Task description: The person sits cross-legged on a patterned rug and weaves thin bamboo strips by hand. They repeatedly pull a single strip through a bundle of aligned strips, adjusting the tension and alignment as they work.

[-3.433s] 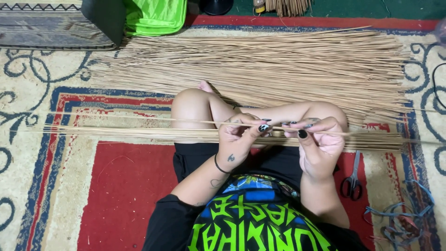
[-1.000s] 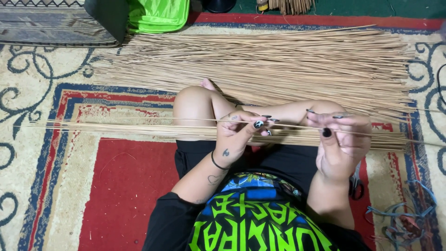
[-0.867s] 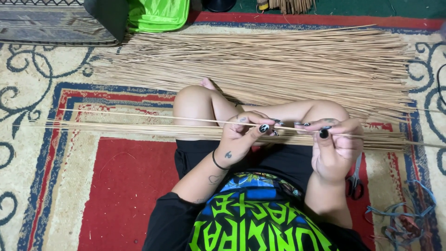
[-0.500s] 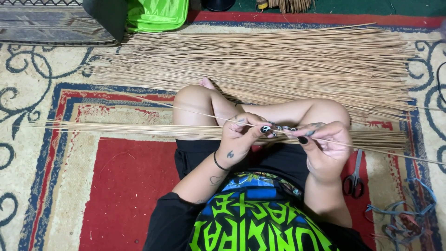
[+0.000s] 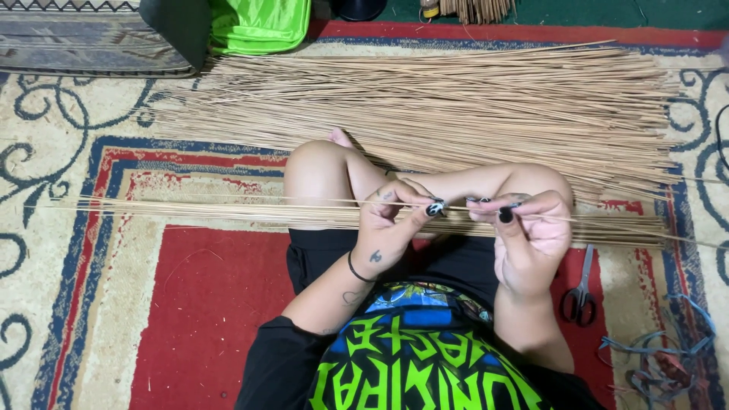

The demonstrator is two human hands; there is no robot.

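I sit cross-legged on a patterned rug. My left hand (image 5: 391, 224) and my right hand (image 5: 528, 231) pinch a single thin tan stick (image 5: 228, 200) that runs sideways in front of my knees. The fingertips of both hands almost meet over my lap. Under the hands a small bundle of the same sticks (image 5: 190, 215) lies across my legs. A large pile of long thin sticks (image 5: 456, 102) is spread on the rug beyond my knees.
Black-handled scissors (image 5: 581, 292) lie on the rug to my right, with a tangle of blue strips (image 5: 661, 364) further right. A green bag (image 5: 258, 23) and a dark object (image 5: 178, 26) stand at the far edge, top left.
My right hand slid out to the right along the stick, then came back close to the left hand. The left hand stayed in place.
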